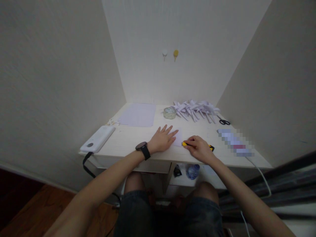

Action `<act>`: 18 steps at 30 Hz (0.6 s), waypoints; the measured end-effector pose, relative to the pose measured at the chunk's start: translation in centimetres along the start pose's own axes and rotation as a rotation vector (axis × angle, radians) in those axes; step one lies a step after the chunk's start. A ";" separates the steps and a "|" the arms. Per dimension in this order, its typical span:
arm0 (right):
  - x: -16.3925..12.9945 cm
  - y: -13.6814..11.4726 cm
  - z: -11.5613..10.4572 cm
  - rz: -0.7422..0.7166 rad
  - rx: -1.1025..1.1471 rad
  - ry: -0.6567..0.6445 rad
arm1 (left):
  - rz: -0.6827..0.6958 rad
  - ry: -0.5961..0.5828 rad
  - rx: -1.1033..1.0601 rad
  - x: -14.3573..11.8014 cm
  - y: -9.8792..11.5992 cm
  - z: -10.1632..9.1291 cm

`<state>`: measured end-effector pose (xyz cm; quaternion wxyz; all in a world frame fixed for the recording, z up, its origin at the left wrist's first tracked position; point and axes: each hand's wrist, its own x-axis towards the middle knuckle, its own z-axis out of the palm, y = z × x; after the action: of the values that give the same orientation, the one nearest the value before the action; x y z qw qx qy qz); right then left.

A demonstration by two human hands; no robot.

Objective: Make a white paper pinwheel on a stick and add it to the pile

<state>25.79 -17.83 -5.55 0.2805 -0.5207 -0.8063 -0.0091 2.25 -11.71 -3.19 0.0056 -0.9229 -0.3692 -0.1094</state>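
My left hand (163,139) lies flat with spread fingers on a small piece of white paper (178,137), partly covering it. Just right of that paper, my right hand (198,148) is closed around a yellow and black utility knife (211,147). The knife's yellow front end points left, close to the paper's right edge; its blade is too small to make out. Behind my hands stands a roll of clear tape (169,113). A pile of folded paper pinwheels (195,109) lies to the right of the roll.
A stack of pale paper (139,114) is at the desk's back left. The white power bank (98,139) with a black strap sits at the left edge. Black-handled scissors (224,122) and a blurred-out phone-like object (233,142) with a white cable are on the right.
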 end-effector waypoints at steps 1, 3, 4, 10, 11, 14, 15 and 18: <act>0.0 0.0 0.0 0.002 -0.001 0.006 | 0.000 0.005 0.015 -0.2 -0.7 -0.2; 0.0 0.0 0.1 0.004 -0.004 0.007 | -0.007 -0.026 0.029 -0.7 -1.8 -0.4; 0.0 0.0 0.2 0.006 -0.008 0.006 | -0.019 -0.051 0.031 -0.9 -2.3 -0.3; -0.1 -0.7 0.6 0.021 -0.048 0.013 | -0.066 -0.087 0.035 -1.3 -2.6 0.8; -0.1 -0.8 0.6 0.016 -0.049 0.014 | -0.068 -0.083 0.035 -1.2 -2.6 0.8; -0.2 -0.8 0.5 -0.004 -0.022 0.010 | -0.071 -0.084 0.027 -1.2 -2.5 0.8; -0.2 -0.7 0.4 -0.010 -0.006 0.008 | -0.071 -0.088 0.023 -1.2 -2.5 0.7; -0.2 -0.4 0.2 -0.031 0.036 0.001 | -0.067 -0.099 0.020 -1.3 -2.6 0.6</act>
<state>25.40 -18.13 -5.73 0.2899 -0.5032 -0.8141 0.0009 -0.28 -10.63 -4.27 -0.0072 -0.9142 -0.4008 -0.0602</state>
